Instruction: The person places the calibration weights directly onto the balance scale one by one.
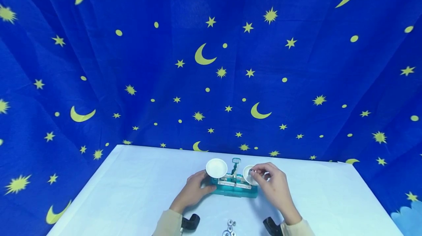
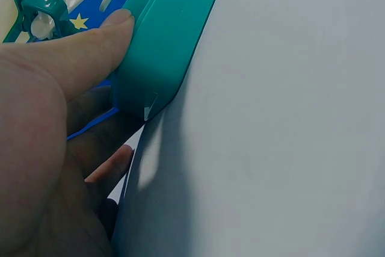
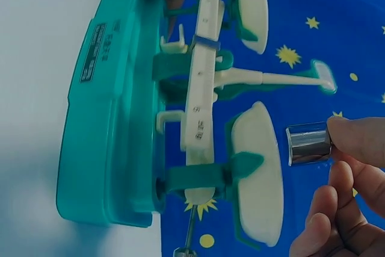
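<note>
A green and white balance scale (image 1: 234,192) stands on the white table, with a white pan at each end. At its left end, my left hand (image 1: 192,193) grips the green base (image 2: 165,34), thumb on the near side and fingers behind. My right hand (image 1: 276,186) pinches a shiny metal weight (image 3: 309,144) between thumb and fingers. In the right wrist view, the weight is just above the right pan (image 3: 258,176), apart from it. The left pan (image 1: 216,168) holds nothing that I can see.
Several metal weights (image 1: 230,228) lie on the table (image 1: 132,192) near its front edge, between my forearms. A blue cloth (image 1: 165,82) with yellow moons and stars hangs behind the table. Black devices (image 1: 191,222) are strapped at both wrists.
</note>
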`<state>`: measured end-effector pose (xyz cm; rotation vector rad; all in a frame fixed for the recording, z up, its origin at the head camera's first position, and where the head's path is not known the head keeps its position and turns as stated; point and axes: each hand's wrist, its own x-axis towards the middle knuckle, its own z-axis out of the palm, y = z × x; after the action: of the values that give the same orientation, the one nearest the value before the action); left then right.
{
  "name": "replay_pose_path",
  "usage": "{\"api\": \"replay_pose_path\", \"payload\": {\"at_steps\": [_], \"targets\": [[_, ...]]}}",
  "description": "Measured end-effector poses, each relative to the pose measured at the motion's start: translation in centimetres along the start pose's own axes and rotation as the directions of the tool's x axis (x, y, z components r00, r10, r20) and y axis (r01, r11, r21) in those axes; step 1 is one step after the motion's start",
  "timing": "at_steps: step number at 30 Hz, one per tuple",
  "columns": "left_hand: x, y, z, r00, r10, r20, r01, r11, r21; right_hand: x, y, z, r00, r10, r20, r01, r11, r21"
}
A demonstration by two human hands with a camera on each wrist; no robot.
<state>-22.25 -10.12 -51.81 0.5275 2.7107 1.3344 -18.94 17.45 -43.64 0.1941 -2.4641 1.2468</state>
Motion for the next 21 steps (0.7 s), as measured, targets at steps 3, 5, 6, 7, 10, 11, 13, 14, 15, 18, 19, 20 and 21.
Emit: {"api": "replay_pose_path", "payload": {"at_steps": [3,5,6,7,10,11,13,14,15,18,19,20,21], "targets": [[0.0,0.0,0.0,1.000,-0.010,0.004,0.010,1.000,0.002,0.2,0.3,0.0,1.000,-0.005,-0.013,0.005,1.000,-0.004],[0.0,0.0,0.0,1.000,-0.014,0.006,0.014,1.000,0.003,0.3,0.4,0.1,1.000,-0.008,-0.019,0.007,1.000,-0.006],[0.0,0.1,0.0,1.000,-0.017,0.007,0.017,1.000,0.003,0.4,0.5,0.1,1.000,-0.011,-0.022,0.010,1.000,-0.007],[0.0,0.1,0.0,1.000,-0.019,0.007,0.019,1.000,0.002,0.4,0.6,0.1,1.000,-0.013,-0.024,0.013,1.000,-0.005],[0.0,0.1,0.0,1.000,-0.021,0.008,0.021,1.000,-0.003,0.6,0.7,0.2,1.000,-0.012,-0.028,0.011,1.000,-0.010],[0.0,0.1,0.0,1.000,-0.022,0.008,0.022,1.000,-0.005,0.6,0.8,0.2,1.000,-0.009,-0.028,0.009,1.000,-0.011],[0.0,0.1,0.0,1.000,-0.025,0.007,0.025,1.000,-0.005,0.7,1.0,0.3,1.000,0.002,-0.028,-0.003,1.000,-0.016],[0.0,0.1,0.0,1.000,-0.025,0.006,0.025,1.000,-0.005,0.8,1.0,0.3,1.000,0.010,-0.027,-0.010,1.000,-0.021],[0.0,0.1,0.0,1.000,-0.023,0.005,0.023,1.000,-0.004,0.8,1.1,0.4,1.000,0.014,-0.026,-0.015,1.000,-0.024],[-0.1,0.2,0.0,1.000,-0.023,0.004,0.023,1.000,-0.004,0.9,1.4,0.5,0.999,0.028,-0.024,-0.029,0.999,-0.034],[-0.1,0.2,-0.1,1.000,-0.021,0.004,0.021,1.000,-0.006,1.0,1.5,0.5,0.999,0.032,-0.025,-0.033,0.999,-0.040],[-0.1,0.3,-0.1,1.000,-0.021,0.005,0.021,1.000,-0.008,1.0,1.6,0.5,0.999,0.036,-0.026,-0.037,0.998,-0.042],[-0.1,0.3,-0.1,1.000,-0.022,0.006,0.022,1.000,-0.011,1.0,1.7,0.5,0.999,0.040,-0.027,-0.041,0.998,-0.043]]}}
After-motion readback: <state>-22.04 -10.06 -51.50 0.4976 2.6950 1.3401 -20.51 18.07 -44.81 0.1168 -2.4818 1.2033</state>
